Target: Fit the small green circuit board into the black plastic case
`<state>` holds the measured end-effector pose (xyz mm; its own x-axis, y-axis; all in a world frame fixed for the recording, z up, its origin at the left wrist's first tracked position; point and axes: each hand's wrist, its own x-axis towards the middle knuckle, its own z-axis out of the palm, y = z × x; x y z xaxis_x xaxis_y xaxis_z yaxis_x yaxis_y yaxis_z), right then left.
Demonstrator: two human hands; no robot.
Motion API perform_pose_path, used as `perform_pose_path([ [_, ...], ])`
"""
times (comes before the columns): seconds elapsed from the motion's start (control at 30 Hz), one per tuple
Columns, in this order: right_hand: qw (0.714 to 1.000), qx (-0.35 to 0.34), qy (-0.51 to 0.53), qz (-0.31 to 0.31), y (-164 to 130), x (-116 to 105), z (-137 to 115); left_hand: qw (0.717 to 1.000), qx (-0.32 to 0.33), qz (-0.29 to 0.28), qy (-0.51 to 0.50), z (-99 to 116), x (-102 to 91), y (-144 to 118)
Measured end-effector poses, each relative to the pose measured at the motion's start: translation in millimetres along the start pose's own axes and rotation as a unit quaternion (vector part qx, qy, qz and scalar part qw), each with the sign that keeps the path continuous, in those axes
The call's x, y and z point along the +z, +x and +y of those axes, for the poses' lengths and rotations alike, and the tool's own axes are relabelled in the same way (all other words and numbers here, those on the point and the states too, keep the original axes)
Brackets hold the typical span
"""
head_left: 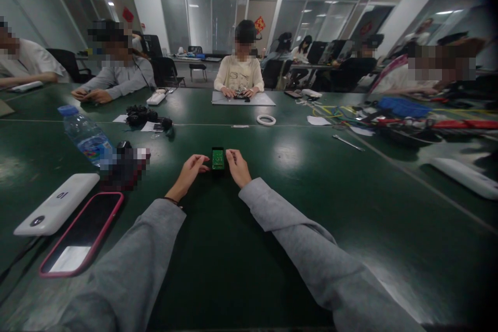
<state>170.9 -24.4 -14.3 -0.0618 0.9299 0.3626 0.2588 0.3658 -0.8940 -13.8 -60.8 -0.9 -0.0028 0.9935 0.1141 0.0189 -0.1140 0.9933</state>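
Wide green surface [295, 202], ringed by seated people. Near the left edge, a phone [81, 233] in a pink case beside a white power bank [58, 210], with a water bottle [87, 137] lying farther back. Straight ahead, left hand [191, 168] and right hand [238, 167] resting loosely curled, fingertips toward each other. Between them, flat on the surface, a small green board [218, 158], just beside both sets of fingertips; actual contact unclear, no grip visible.
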Motion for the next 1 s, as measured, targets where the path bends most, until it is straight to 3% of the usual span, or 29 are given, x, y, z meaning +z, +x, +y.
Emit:
perform_pose_path([
  [0.13, 0.994, -0.035, -0.013, -0.107, -6, 1, -11, 1.000, 0.012, -0.001, -0.006, -1, -0.6, 1],
  [0.23, 0.985, -0.083, -0.059, -0.138, -8, 2, -12, 1.000, 0.007, 0.003, -0.026, -4, -0.4, 3],
  [0.37, 0.980, -0.114, -0.083, -0.137, -7, 4, -3, 0.997, 0.046, 0.049, 0.046, -8, -2.0, 6],
  [0.5, 0.979, -0.130, -0.097, -0.127, -6, 6, 2, 0.967, 0.132, 0.090, 0.201, -8, -6.7, 6],
  [0.73, 0.967, -0.165, -0.151, -0.122, -9, 3, -8, 0.930, 0.182, 0.045, 0.315, -4, -3.3, 3],
  [1.0, 0.962, -0.160, -0.186, -0.122, -12, 4, -12, 0.922, 0.185, 0.004, 0.339, -3, 1.1, 0],
])
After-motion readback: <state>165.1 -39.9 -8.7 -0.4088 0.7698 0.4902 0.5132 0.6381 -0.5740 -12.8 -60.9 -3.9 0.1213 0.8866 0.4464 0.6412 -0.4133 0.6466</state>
